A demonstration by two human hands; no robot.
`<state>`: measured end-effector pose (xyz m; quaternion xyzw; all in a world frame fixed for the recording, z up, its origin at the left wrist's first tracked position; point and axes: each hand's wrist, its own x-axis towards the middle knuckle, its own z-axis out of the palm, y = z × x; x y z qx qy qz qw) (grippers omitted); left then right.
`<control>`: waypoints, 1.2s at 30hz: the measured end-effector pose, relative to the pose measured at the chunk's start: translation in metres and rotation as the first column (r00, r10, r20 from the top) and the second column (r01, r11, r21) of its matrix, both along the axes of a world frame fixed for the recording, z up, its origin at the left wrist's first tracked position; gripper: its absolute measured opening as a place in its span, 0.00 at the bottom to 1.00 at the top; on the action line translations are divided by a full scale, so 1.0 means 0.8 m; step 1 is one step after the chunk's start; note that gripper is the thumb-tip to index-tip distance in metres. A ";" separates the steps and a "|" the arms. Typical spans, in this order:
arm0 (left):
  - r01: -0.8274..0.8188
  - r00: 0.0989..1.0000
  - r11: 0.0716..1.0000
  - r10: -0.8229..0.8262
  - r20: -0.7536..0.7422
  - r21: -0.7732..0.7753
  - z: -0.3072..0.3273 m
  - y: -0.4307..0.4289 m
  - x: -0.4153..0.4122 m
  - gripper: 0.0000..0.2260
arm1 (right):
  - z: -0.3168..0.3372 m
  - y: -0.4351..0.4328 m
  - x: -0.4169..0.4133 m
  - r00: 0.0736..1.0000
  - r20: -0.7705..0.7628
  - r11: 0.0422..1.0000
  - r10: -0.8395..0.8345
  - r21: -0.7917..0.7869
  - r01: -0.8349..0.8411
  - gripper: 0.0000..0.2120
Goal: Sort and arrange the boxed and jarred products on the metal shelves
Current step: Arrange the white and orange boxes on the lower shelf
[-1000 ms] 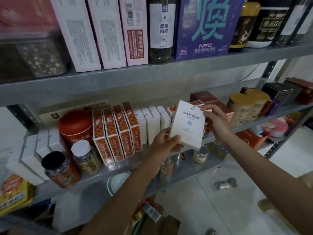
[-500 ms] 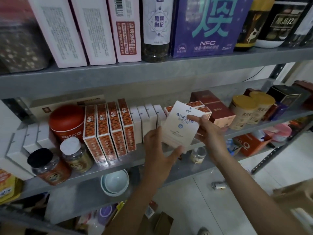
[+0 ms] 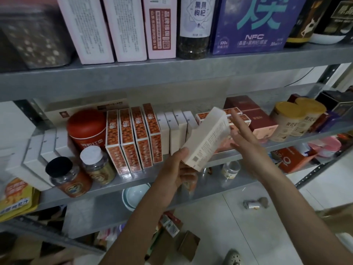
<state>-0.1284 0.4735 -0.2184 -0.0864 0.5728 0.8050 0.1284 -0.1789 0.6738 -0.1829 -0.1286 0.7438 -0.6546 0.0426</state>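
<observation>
While I'm watching the head cam from my desk, left hand (image 3: 177, 165): wrapped round the bottom end of the white carton, thumb on its near left edge, fingers curled underneath.
White carton (image 3: 208, 138): up in the air in front of the middle shelf, tilted, top end leaning up and to the right, small-print side facing me.
Right hand (image 3: 243, 138): open, fingers straight and a bit spread, palm just beside the carton's right face. Honestly can't tell if it's touching.
Middle shelf (image 3: 137, 178): grey metal; the carton hangs over its front edge, about mid-span.
Front jars: a black-lidded jar (image 3: 66, 175) and a white-lidded jar (image 3: 97, 165), side by side at the front left, both upright.
Orange boxes (image 3: 133, 138): four standing in a tight row just right of the jars.
Red tin (image 3: 87, 129): behind the jars, just beside the leftmost orange box.
Small white boxes (image 3: 175, 131): a standing row right of the orange ones, partly hidden by the carton.
Dark red boxes (image 3: 254, 117): behind the right hand.
Yellow-lidded tubs (image 3: 290, 119): two, further right, upright and close together.
Lower shelf: a pale bowl (image 3: 133, 196) sits beside my view of the left forearm.
Top shelf (image 3: 172, 73): pale pink boxes (image 3: 114, 25), a dark bottle (image 3: 193, 25) and a purple NFC box (image 3: 252, 25), standing in a row.
</observation>
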 end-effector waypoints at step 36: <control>-0.283 0.872 0.342 -0.297 -0.389 -0.896 0.067 -0.050 -0.123 0.28 | 0.027 -0.019 -0.059 0.789 -0.528 0.799 -0.316 0.300 0.521 0.17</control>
